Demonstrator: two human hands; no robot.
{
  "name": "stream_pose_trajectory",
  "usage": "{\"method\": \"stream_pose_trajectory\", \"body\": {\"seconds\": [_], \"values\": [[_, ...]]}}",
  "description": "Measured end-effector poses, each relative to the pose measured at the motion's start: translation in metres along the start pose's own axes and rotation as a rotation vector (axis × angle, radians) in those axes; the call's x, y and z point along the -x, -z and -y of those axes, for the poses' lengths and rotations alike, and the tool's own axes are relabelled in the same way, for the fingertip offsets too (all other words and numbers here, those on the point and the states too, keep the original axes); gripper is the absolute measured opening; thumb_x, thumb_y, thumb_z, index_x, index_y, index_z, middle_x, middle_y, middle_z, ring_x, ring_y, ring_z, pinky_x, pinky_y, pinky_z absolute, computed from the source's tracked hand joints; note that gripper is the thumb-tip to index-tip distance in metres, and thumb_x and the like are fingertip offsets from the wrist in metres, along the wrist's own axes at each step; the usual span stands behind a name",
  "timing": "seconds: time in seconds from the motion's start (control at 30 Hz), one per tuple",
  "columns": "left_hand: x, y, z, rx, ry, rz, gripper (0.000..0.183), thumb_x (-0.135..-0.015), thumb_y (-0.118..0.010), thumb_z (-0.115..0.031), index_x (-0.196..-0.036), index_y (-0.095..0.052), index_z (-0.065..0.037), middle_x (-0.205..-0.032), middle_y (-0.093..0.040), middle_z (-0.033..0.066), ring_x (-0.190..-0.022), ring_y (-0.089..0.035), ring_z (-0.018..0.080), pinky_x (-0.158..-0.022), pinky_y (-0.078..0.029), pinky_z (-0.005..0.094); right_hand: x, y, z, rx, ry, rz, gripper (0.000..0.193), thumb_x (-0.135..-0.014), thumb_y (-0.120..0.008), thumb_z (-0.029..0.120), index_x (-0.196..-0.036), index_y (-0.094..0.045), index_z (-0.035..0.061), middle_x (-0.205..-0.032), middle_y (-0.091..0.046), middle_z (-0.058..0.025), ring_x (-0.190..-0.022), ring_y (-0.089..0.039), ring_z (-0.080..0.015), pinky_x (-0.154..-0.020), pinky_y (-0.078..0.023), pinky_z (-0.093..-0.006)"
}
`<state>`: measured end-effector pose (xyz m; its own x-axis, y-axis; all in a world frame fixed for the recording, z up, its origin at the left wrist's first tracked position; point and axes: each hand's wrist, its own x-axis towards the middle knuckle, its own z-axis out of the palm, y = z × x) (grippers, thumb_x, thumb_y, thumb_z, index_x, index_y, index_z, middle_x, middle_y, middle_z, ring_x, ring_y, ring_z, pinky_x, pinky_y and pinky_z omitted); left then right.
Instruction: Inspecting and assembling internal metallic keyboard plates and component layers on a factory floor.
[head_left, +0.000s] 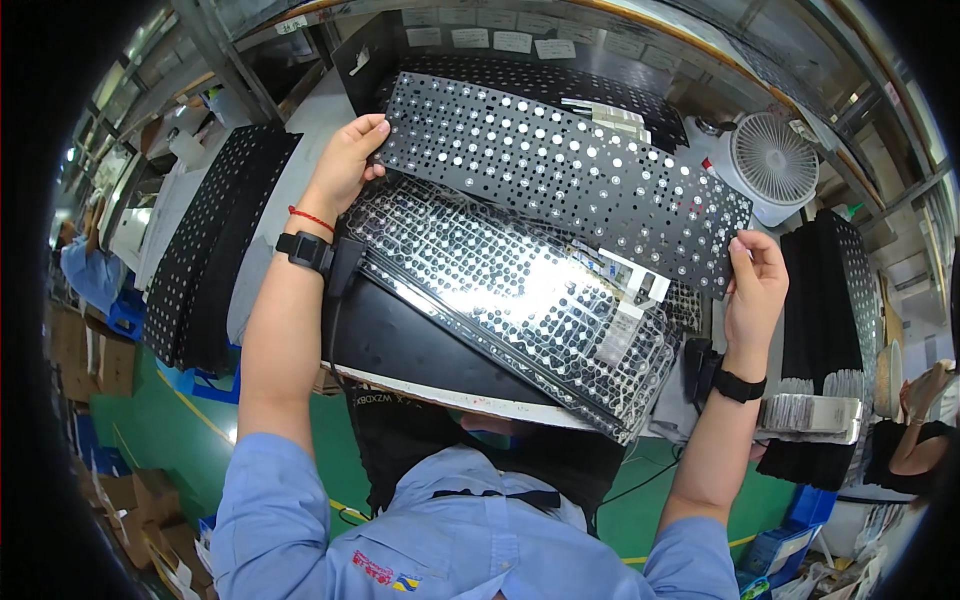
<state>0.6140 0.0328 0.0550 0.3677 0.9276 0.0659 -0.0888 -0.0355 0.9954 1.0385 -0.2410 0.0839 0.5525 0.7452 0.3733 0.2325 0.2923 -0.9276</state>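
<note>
Held up in front of me is a long black perforated sheet (560, 165), dotted with round silvery spots and tilted down to the right. My left hand (348, 165) pinches its left end between thumb and fingers. At the opposite end, my right hand (755, 285) grips the lower right corner. Below the sheet lies a shiny keyboard-shaped panel (480, 270) with rows of round cells, set aslant on the table; strong glare hides its middle. White and clear strips (640, 290) rest on the panel's right part. The sheet covers some of the panel's far edge.
Stacks of similar black dotted sheets stand at left (215, 240) and right (825, 300). A white fan (770, 165) sits at the back right. Near my right forearm is a bundle of pale strips (810, 415). Metal shelf posts (225, 60) frame the bench. Other people work at both sides.
</note>
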Motion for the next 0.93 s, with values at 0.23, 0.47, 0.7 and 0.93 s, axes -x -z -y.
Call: {"method": "stream_pose_trajectory", "body": {"seconds": [0.23,0.47,0.7,0.93], "values": [[-0.012,0.026,0.014,0.222,-0.075,-0.087,0.029,-0.100,-0.053,-0.019,-0.123,-0.055,-0.002,-0.101,-0.064,0.0028,-0.079,-0.062,0.0069,-0.066,-0.051,0.0162,0.000,-0.006,0.007,-0.034,-0.092,0.037,0.020,-0.095,-0.058,0.009,-0.113,-0.058,-0.0007,-0.090,-0.062,-0.0050,-0.061,-0.054,-0.0049,-0.051,-0.038,-0.0157],[0.000,-0.001,-0.007,0.308,-0.105,-0.152,0.041,-0.101,-0.048,-0.014,-0.138,-0.041,0.001,-0.135,-0.053,0.0192,-0.115,-0.059,0.0237,-0.087,-0.053,0.0236,0.003,-0.001,0.008,0.141,-0.233,0.232,0.009,-0.092,-0.065,0.013,-0.092,-0.061,0.0050,-0.078,-0.060,0.0011,-0.061,-0.052,-0.0033,-0.054,-0.040,-0.0180],[0.003,-0.004,-0.016,0.052,-0.236,-0.107,0.036,-0.102,-0.048,-0.020,-0.134,-0.048,-0.003,-0.125,-0.060,0.0128,-0.102,-0.062,0.0157,-0.080,-0.050,0.0231,0.010,-0.008,0.010,0.384,-0.355,0.679,0.020,-0.080,-0.078,0.011,-0.085,-0.060,0.0043,-0.071,-0.057,0.0046,-0.063,-0.048,-0.0012,-0.056,-0.039,-0.0179],[0.089,-0.063,-0.140,-0.115,-1.236,-0.048,0.054,-0.100,-0.047,-0.041,-0.136,-0.046,0.000,-0.132,-0.054,0.0199,-0.109,-0.061,0.0252,-0.080,-0.051,0.0294,0.010,-0.013,0.014,0.333,-0.310,0.604,0.014,-0.087,-0.072,0.012,-0.088,-0.061,0.0035,-0.074,-0.056,0.0064,-0.064,-0.045,-0.0003,-0.057,-0.037,-0.0174]]}}
